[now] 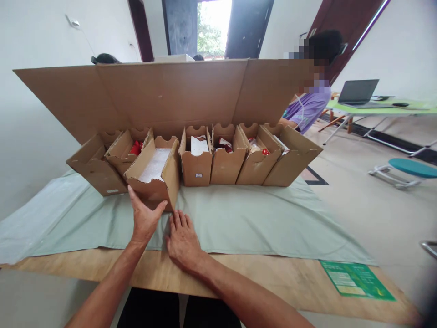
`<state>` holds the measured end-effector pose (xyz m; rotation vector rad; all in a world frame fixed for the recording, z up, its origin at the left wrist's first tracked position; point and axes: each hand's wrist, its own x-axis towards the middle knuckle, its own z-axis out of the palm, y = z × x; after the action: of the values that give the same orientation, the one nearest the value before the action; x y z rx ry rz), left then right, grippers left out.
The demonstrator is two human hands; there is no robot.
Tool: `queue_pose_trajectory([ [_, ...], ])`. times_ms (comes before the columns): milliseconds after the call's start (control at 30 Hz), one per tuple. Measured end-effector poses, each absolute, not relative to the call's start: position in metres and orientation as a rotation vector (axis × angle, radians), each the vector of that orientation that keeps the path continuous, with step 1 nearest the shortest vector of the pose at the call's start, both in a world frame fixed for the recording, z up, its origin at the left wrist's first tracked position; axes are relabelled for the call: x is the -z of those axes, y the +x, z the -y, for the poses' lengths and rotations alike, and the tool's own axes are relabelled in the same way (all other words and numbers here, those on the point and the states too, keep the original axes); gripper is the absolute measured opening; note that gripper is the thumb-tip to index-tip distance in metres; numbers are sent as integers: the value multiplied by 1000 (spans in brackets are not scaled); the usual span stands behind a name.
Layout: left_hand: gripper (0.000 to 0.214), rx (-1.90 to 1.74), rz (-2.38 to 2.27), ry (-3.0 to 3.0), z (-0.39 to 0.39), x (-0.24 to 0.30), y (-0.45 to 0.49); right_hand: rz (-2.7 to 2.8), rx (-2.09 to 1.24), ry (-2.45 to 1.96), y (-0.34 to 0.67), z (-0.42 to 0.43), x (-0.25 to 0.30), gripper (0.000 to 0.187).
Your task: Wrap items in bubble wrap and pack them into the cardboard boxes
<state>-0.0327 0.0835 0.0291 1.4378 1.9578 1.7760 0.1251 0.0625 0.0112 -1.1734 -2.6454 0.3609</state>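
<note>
A row of several open cardboard boxes stands on a pale green cloth over a wooden table. My left hand is spread against the front of a tilted box that holds white bubble wrap. My right hand lies flat on the cloth, fingers apart, just in front of that box's right corner. The neighbouring boxes hold white and red items.
A large cardboard sheet stands upright behind the boxes. A person in a purple shirt sits behind it to the right. A green card lies on the table's right corner. A laptop and a teal stool are at the right.
</note>
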Motion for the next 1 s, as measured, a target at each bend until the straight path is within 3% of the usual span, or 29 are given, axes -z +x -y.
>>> queue_pose_trajectory([
  [500,112,-1660,-1917,1617,-169,-32,-35,2628,-311,-1162,125,-62,-7,64],
  [633,95,-1428,-1971,1718,-131,-17,-47,2627,-287,-1164,124,-65,-3,62],
  [800,52,-1117,-1910,1902,-44,8,-62,2577,-390,-1086,135,-78,-8,49],
  [900,45,-917,-1913,2086,-8,13,-66,2452,-512,-978,128,-98,-45,40],
  [1000,45,-924,-1916,2114,3,12,-67,2372,-598,-955,89,-127,-107,47],
])
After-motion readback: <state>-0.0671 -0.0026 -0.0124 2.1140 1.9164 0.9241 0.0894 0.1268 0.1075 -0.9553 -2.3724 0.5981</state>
